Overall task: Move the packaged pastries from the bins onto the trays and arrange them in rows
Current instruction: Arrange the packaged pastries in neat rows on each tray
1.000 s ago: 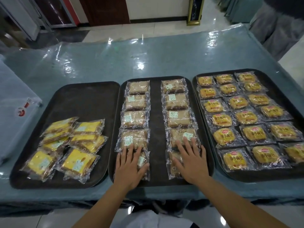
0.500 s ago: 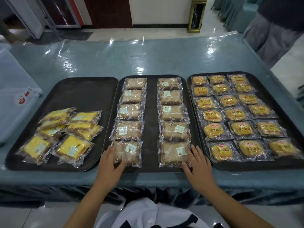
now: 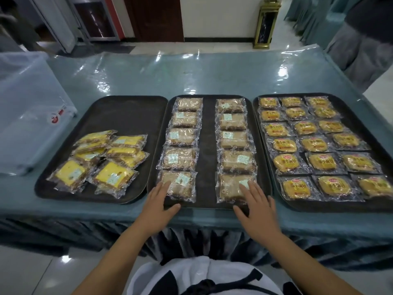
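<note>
Both hands lie flat with straight fingers at the near edge of the middle tray (image 3: 209, 145): left hand (image 3: 158, 201) and right hand (image 3: 256, 202) each touch the nearest brown pastries (image 3: 178, 185), gripping nothing.

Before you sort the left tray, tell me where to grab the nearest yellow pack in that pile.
Pinch the nearest yellow pack by its two long edges, coming from above on the near side. It lies flat on the left tray at the front of the pile, its top bare, with free tray in front. The crinkly film seam at its near end looks likely to slip.
</note>
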Motion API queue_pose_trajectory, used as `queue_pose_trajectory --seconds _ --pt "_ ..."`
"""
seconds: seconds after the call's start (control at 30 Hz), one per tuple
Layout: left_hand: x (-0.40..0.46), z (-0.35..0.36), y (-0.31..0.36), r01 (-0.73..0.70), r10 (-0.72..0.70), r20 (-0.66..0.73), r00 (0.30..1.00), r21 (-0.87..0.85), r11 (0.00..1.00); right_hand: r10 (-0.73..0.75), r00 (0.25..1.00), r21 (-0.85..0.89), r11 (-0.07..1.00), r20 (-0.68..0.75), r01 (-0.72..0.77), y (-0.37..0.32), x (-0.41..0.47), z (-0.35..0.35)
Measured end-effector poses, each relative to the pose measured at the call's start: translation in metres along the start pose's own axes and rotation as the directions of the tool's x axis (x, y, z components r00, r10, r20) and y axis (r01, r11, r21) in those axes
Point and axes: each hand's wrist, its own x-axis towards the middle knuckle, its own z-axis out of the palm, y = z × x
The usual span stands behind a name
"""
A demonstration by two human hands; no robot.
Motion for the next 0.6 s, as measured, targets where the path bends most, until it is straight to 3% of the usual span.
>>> queue_pose_trajectory --seconds 0.23,0.37,0.6 --pt "-0.026 -0.049 -0.025 0.005 -0.005 0.005 1.000 -0.036 0.999 -0.088 0.996 0.077 0.993 -0.019 0.089 -0.089 0.006 0.006" --pt "-0.063 -0.094 -0.067 0.015 -0.018 -0.020 1.000 -0.132 0.991 -0.163 0.986 0.097 0.982 0.030 0.160 -0.161 0.006 0.020" --pt "-0.110 -0.169 -0.155 0.044 -0.054 -0.115 0.992 -0.087 0.995 -0.231 0.972 0.130 0.966 0.043 0.224 -0.265 0.006 0.054"
